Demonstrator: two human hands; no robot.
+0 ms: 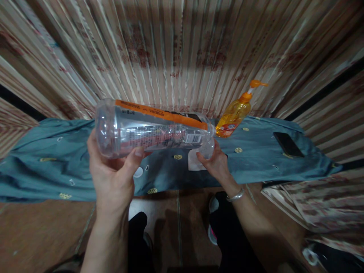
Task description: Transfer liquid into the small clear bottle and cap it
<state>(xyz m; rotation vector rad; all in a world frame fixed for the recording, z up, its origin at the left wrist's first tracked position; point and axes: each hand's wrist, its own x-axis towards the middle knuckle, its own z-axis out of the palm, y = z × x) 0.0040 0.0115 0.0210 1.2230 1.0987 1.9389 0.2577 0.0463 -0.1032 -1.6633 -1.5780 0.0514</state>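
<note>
2 dark-clad legs nearest, over the tiled floor (178, 227); bracelet (236, 195) on the right wrist; 2 hands above the counter (256, 163), which wears a teal cloth with small prints.

Left hand (109, 170) closed round the base end of 1 large clear bottle (153, 131), thumb on the near side; right hand (214, 161) gripping 1 small clear cup (208, 148) at the bottle's mouth end, thumb and fingers around it; mouth and cup look very close, contact cannot be told.

Bottle on its side in the air, long axis running left to right across the view, base left, neck right; roughly square to the forearms' reach; left hand nearer the base, right hand nearer the mouth; cup just to the near side of the neck; exact downward tilt hard to judge from above; orange-and-grey label, barcode near the neck.

White round disc (138, 172) on the cloth, just right of the left hand; white pad (196, 161) under and left of the right hand; dark phone (288, 144) flat, well to the right; amber pump bottle (233, 115) upright, beyond the right hand, nozzle pointing right; pleated curtain (170, 49) farthest.
</note>
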